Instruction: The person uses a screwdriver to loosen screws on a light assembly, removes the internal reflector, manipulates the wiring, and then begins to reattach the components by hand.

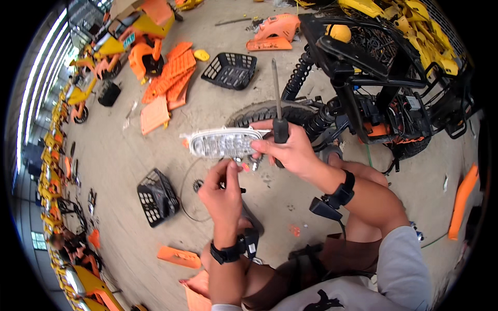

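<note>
An oval vehicle lamp [220, 143] with a clear lens and pale rim is held up in front of me. My right hand [296, 154] grips its right end between thumb and fingers. The same hand also holds a screwdriver [280, 129], its black handle against the fingers and its metal shaft pointing up. Just under the lamp, my left hand [220, 194] is closed in a pinch, thumb against forefinger. What sits between those fingertips is too small to make out. Small metallic and red bits [249, 165] show below the lamp, beside the left fingertips.
A partly stripped black vehicle frame [363, 78] with a front wheel [254, 113] stands at the right. Black plastic baskets [228, 70] and orange panels [168, 78] lie on the concrete floor. Yellow-and-orange vehicles [52, 181] line the left side. An orange strip [463, 202] lies far right.
</note>
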Motion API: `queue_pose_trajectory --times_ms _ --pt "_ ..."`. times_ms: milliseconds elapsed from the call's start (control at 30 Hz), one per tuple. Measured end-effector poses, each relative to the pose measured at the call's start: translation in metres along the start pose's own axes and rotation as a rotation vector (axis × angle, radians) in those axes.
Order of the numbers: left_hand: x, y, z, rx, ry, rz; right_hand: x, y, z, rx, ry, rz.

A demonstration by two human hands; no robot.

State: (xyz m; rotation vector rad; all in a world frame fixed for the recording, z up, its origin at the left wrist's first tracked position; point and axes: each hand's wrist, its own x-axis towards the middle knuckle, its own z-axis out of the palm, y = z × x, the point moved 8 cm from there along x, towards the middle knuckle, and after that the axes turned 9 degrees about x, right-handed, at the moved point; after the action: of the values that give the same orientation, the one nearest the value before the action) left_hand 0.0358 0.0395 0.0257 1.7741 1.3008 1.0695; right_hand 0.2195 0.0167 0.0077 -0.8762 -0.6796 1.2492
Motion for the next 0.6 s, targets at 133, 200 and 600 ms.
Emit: queue_pose_trajectory --times_ms 133,200,600 --pt "0.000 0.012 0.008 0.053 -0.077 0.045 -0.005 0.011 0.000 0.403 0.089 0.261" --pt "-0.002 0.016 0.011 0.020 -0.041 0.071 -0.002 0.032 -0.008 0.619 0.124 0.443" --pt "-0.002 0.028 0.024 0.023 0.025 0.173 -0.008 0.045 0.000 1.006 0.041 0.600"
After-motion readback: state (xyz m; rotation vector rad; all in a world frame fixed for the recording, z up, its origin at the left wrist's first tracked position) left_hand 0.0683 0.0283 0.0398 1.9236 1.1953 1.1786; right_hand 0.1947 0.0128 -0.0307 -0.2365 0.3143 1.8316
